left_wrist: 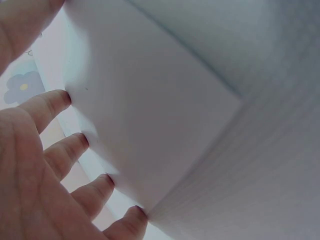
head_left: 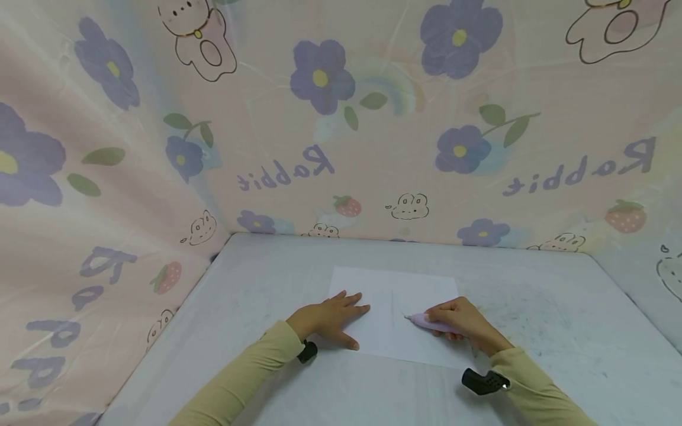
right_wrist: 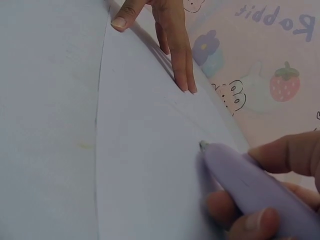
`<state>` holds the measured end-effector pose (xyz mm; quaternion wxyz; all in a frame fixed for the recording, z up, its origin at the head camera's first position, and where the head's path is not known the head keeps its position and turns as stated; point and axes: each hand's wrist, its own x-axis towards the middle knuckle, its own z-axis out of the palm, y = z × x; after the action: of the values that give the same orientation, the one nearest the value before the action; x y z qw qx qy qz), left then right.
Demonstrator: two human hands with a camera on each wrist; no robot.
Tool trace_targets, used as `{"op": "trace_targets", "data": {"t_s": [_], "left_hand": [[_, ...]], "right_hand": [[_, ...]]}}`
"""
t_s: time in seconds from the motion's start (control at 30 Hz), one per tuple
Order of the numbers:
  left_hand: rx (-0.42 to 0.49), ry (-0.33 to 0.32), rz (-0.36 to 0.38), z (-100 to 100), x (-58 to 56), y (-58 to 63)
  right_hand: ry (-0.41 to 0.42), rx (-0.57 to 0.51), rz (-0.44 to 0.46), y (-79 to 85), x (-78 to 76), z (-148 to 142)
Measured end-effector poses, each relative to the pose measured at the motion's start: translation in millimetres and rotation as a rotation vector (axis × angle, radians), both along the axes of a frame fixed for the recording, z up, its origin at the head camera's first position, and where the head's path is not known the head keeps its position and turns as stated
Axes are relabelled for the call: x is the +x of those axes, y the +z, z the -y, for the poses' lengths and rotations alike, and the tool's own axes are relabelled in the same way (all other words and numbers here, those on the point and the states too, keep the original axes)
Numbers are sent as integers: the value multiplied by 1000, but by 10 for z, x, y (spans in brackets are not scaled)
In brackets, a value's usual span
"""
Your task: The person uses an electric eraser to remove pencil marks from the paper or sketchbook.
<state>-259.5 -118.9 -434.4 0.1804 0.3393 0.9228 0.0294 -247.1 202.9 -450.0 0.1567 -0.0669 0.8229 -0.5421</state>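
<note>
A white sheet of paper (head_left: 383, 340) lies on the table, with a faint upright line near its middle. My left hand (head_left: 331, 319) rests with spread fingers on the sheet's left part; in the left wrist view its fingertips (left_wrist: 80, 140) touch the paper. On the right, my right hand (head_left: 462, 322) grips a thick lavender pen-shaped tool (right_wrist: 250, 187) between thumb and fingers. The tool's narrow grey tip (right_wrist: 204, 145) points left, close over the paper just right of the faint line. The rear of the tool is hidden in the palm.
The pale table (head_left: 266, 275) carries dark smudges (head_left: 533, 313) to the right of the sheet. A patterned curtain (head_left: 373, 136) with flowers and rabbits encloses the back and sides. Each wrist wears a black camera (head_left: 485, 381) over a light sleeve (head_left: 538, 387).
</note>
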Motion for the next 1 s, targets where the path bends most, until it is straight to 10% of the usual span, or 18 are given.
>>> {"op": "trace_targets", "data": {"t_s": [1.0], "left_hand": [[8,12,-7,2,7,-1]], "right_hand": [[-49,17,0,-17,-33,63]]}}
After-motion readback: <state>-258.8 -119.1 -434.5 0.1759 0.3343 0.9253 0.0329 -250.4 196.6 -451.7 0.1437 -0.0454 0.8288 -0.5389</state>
